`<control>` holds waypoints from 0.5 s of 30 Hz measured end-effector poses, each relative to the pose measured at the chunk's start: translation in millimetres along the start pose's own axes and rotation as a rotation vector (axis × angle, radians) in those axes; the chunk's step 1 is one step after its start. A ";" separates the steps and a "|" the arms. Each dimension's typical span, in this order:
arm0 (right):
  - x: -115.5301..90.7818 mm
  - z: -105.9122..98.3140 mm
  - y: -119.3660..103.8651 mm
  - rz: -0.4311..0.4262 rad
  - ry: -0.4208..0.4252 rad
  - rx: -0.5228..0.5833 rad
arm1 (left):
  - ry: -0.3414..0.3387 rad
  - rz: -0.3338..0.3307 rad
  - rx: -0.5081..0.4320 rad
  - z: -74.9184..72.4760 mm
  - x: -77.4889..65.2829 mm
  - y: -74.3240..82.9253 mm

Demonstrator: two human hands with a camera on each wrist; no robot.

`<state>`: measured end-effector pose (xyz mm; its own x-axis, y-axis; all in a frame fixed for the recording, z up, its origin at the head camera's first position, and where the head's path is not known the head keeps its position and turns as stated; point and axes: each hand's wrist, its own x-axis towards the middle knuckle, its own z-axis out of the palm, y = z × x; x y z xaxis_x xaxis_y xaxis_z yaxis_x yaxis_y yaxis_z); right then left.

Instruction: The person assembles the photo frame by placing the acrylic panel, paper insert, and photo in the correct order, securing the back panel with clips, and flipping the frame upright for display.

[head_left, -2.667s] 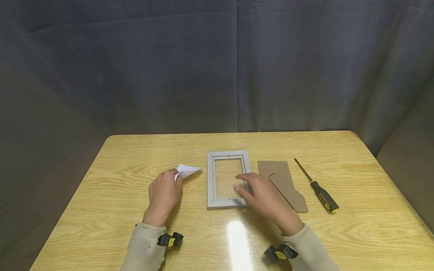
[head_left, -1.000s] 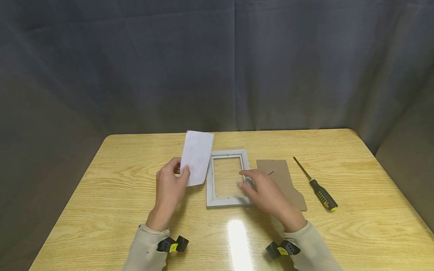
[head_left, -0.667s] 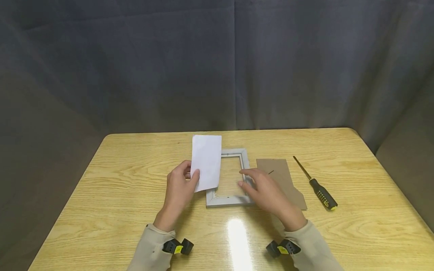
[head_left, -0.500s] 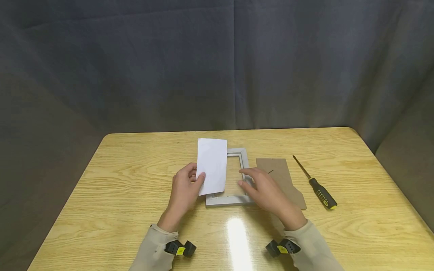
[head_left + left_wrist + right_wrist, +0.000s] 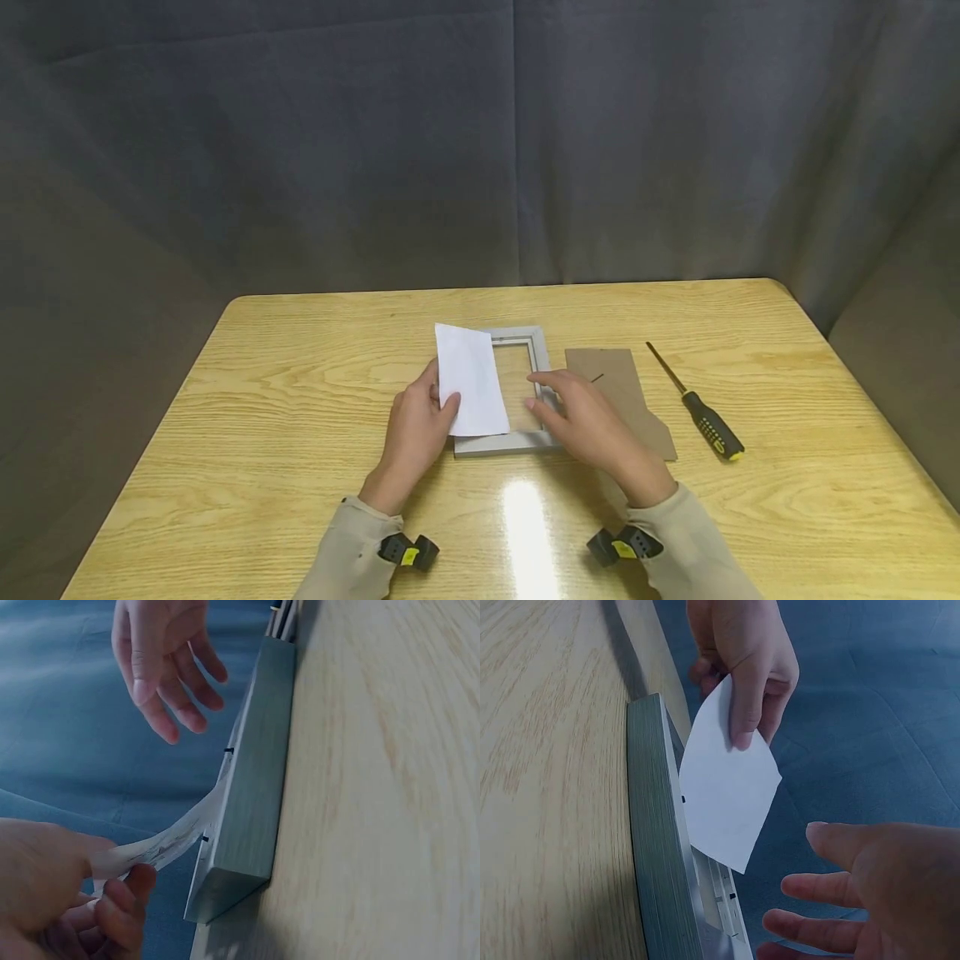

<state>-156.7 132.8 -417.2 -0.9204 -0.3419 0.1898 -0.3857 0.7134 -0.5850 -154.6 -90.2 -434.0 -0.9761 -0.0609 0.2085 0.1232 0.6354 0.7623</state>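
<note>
My left hand [image 5: 417,423] pinches a white sheet of paper [image 5: 470,379] by its left edge, thumb on top. The sheet is tilted over the left half of a grey picture frame [image 5: 501,444], which lies flat on the table. Faint dark marks show on the paper's other face [image 5: 161,844] in the left wrist view. In the right wrist view the sheet [image 5: 727,787] bows, its lower edge at the frame's opening. Above the frame's right side hovers my right hand [image 5: 588,421], fingers spread and holding nothing.
Right of the frame lies a brown backing board [image 5: 611,375] with a dark slit, partly under the right forearm. A screwdriver [image 5: 711,425] with a black and yellow handle rests farther right. Behind the wooden table [image 5: 300,358] hangs a dark curtain [image 5: 360,167].
My left hand has lifted the paper from the table left of the frame, carried it right and lowered it over the frame's left part. The right hand has stayed nearly still.
</note>
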 end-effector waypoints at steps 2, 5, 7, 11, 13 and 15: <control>-0.2 -0.1 -0.2 0.001 -0.001 -0.002 | -0.003 0.004 0.028 1.0 -0.1 -1.2; -0.1 0.1 0.1 0.009 -0.006 -0.003 | 0.009 0.008 0.043 2.0 0.4 -1.7; 0.0 0.2 0.4 0.009 -0.008 -0.003 | 0.024 -0.001 0.032 2.3 0.8 -1.4; 0.1 0.6 0.7 0.007 -0.004 -0.004 | 0.038 -0.024 0.000 3.0 0.8 0.4; 0.1 0.8 0.7 0.004 -0.001 -0.006 | 0.033 -0.023 0.000 3.4 0.2 1.1; 0.1 0.9 0.6 0.005 0.000 -0.004 | 0.022 -0.016 0.007 3.9 -0.6 1.3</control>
<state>-156.9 132.6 -418.2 -0.9221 -0.3387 0.1870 -0.3818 0.7176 -0.5825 -154.5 -86.3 -435.5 -0.9739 -0.0879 0.2093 0.1059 0.6393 0.7616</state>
